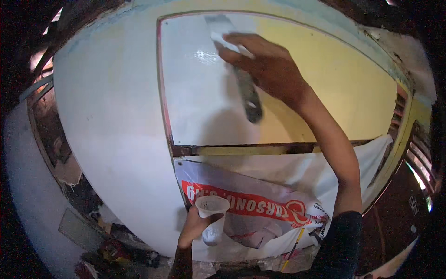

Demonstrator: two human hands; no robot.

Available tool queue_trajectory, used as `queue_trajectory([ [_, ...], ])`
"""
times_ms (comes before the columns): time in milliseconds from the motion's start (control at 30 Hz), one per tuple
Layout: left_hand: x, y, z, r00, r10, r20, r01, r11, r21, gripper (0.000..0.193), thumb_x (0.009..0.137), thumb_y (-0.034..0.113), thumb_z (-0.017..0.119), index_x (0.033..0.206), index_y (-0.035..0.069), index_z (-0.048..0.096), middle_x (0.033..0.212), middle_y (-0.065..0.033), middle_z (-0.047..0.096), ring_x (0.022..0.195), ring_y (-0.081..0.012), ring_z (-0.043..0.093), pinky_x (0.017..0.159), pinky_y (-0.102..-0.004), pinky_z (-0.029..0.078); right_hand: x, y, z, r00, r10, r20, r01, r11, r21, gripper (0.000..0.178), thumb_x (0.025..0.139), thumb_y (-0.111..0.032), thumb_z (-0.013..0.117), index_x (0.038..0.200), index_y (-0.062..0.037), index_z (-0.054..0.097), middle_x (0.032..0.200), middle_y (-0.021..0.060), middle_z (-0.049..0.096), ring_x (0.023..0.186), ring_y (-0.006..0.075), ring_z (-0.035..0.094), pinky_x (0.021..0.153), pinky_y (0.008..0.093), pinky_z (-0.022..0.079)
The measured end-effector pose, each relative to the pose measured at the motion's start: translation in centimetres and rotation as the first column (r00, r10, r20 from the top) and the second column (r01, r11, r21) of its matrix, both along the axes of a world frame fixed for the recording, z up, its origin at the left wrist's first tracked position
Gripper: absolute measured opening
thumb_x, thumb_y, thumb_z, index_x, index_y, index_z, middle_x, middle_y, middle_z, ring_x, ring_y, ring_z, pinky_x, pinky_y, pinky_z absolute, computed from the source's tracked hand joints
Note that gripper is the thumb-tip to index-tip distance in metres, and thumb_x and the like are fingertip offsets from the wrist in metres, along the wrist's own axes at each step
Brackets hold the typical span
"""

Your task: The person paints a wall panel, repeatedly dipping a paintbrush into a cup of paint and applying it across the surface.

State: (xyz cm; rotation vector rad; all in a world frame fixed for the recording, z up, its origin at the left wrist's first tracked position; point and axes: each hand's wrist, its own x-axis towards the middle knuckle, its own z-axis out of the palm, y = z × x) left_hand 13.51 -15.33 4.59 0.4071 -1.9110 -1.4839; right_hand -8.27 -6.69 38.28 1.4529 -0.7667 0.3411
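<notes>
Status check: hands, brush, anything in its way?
Right hand grips brush at panel, part white, part yellow. Left hand holds cup, lower down. Banner hangs below panel, apart from brush.

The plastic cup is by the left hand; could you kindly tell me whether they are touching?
Touching: the head view shows the left hand gripping the plastic cup below its rim.

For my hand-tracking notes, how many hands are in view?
2: the left hand holding a pale cup, lower centre; the right hand gripping a paintbrush at the upper panel.
</notes>
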Motion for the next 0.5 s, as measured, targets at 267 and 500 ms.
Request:
queue_trajectory([
  [267, -2.8, -0.4, -1.3, 0.998, -0.064, 0.006, 0.064, 0.997, 0.032, 0.061, 0.069, 0.009, 0.083, 0.123, 0.001, 0.054, 0.114, -0.0098, 0.065, 0.108, -0.0194, 0.060, 0.097, -0.0338, 0.045, 1.1, -5.1, -0.8, 0.991, 0.082, -0.105, -0.072, 0.992, 0.101, 0.035, 0.083, -0.009, 0.055, 0.116, -0.0189, 0.058, 0.112, 0.0106, 0.061, 0.105, 0.0245, 0.061, 0.078, 0.0346, 0.057],
  [500, -2.7, 0.8, -0.9, 0.980, -0.196, 0.015, 0.194, 0.975, 0.108, 0.066, 0.069, 0.010, 0.084, 0.126, 0.001, 0.051, 0.120, -0.0094, 0.062, 0.113, -0.0184, 0.057, 0.100, -0.0341, 0.043, 1.9, -6.3, 0.4, 0.973, 0.109, -0.202, -0.132, 0.986, -0.104, 0.020, 0.083, -0.010, 0.054, 0.101, -0.0166, 0.055, 0.104, 0.0061, 0.057, 0.100, 0.0199, 0.059, 0.068, 0.0297, 0.056],
])
